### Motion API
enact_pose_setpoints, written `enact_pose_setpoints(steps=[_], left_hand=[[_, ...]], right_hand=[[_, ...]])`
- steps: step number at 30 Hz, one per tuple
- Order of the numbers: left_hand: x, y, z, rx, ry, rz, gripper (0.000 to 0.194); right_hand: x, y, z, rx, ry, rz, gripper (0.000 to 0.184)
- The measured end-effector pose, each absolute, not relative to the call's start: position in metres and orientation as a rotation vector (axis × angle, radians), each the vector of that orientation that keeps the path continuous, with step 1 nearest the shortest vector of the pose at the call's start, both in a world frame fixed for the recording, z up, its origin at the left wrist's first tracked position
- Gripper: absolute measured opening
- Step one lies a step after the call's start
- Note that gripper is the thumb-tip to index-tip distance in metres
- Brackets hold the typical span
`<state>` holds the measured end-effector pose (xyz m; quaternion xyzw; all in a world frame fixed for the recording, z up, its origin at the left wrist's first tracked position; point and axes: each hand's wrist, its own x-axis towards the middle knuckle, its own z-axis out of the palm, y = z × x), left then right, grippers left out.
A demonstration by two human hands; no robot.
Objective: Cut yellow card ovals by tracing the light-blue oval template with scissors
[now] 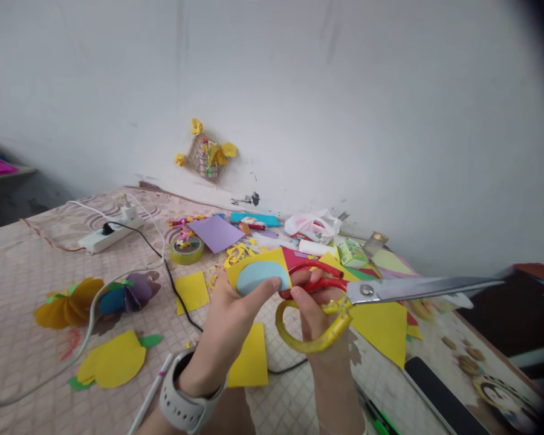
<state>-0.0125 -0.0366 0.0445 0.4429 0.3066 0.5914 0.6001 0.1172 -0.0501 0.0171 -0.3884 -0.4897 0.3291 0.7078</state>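
The left hand (220, 326) pinches a yellow sheet (278, 255) with a pale-blue paper oval (258, 276) lying on it, thumb pressed over the oval, above the middle of the tabletop (27, 260). Just right of it, the right hand (311, 314) is curled around the red and yellow handles of large metal scissors (403, 289), blades together and pointing right. Print on the far green box (352, 252) is too small to read. Rounded, pleated paper flowers (72, 302) lie left on the quilt-patterned covering; a smooth lilac sheet (217, 233) lies far beyond the hands.
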Motion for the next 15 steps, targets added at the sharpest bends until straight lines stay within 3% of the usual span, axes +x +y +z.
enact_pose_setpoints(steps=[15], left_hand=[[-0.003,-0.028,0.038,1.405,0.861,1.221,0.009]], right_hand=[[0.13,-0.049,0.028,-1.024,-1.199,0.616,0.022]])
